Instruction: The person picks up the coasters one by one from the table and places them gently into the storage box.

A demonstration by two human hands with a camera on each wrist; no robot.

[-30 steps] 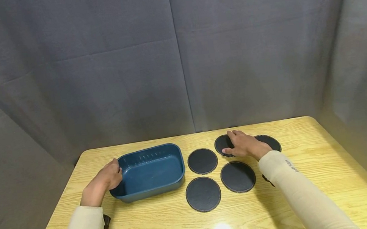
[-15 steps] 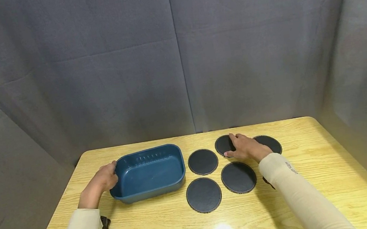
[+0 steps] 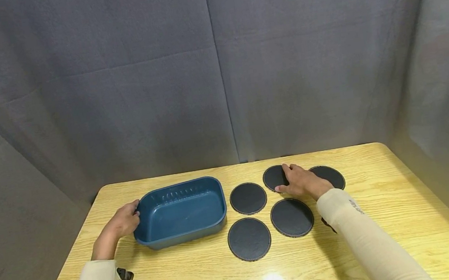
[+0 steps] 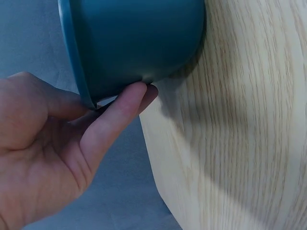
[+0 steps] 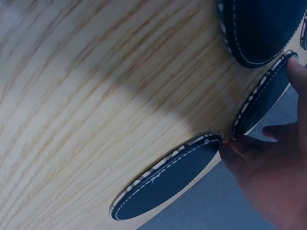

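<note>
Coaster point(image 3: 275, 176) at far middle of wooden table point(image 3: 385, 213), right hand point(image 3: 302, 182) resting on it, fingers spread flat with thumb at its near edge, no grip. Four more coasters flat around it: point(image 3: 248, 198), point(image 3: 292, 217), point(image 3: 249, 238), point(image 3: 331, 176). Left hand point(image 3: 122, 221) holds left end of blue tub point(image 3: 180, 211), thumb over rim, fingers point(image 4: 117, 112) under outer wall

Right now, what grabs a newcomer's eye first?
The blue plastic tub at table left, its left end held by the left hand. Beside it to the right, five round black coasters lie flat on the wooden table; the right hand rests on the far one.
</note>
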